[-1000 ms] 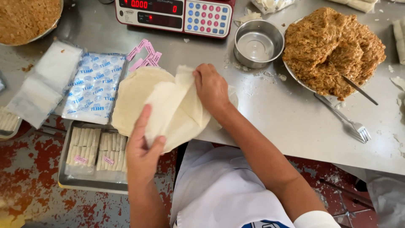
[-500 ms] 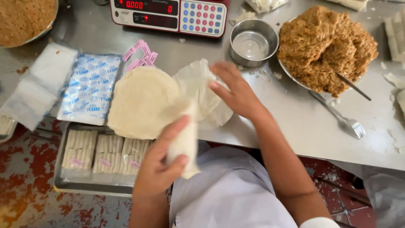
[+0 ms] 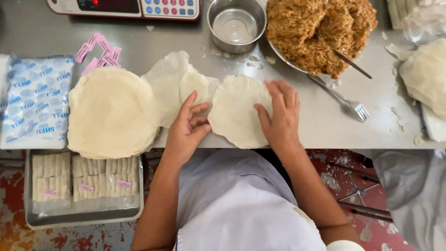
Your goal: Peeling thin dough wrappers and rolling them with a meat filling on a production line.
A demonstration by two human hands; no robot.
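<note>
Two hands: both rest flat and unclenched on a single round wrapper [image 3: 239, 111], gripping nothing.
Right hand [image 3: 280, 116]: fingers spread over the wrapper's right edge, pressing it to the desk [image 3: 325, 121].
Left hand [image 3: 188, 128]: at the wrapper's left rim, fingertips on a crumpled loose sheet [image 3: 174, 86] just left of it.
Change: half a second ago the left hand held a folded sheet up off the desk; now one wrapper lies spread open, apart from the others.
Meaning: judged from this, one sheet has been peeled free and laid out.
Wrapper: thin, pale, floury, nearly circular, soft uneven rim.
Wrapper stack [image 3: 111, 111]: further left, thick, same round shape.
Steel bowl [image 3: 236, 23]: above the wrapper, shiny, empty.
Filling [image 3: 320, 32]: upper right, brown, shredded, heaped on a plate.
Fork [image 3: 344, 100]: right of the wrapper, metal.
Tray [image 3: 83, 216]: lower left, below desk level, holding pale rolled sticks.
</note>
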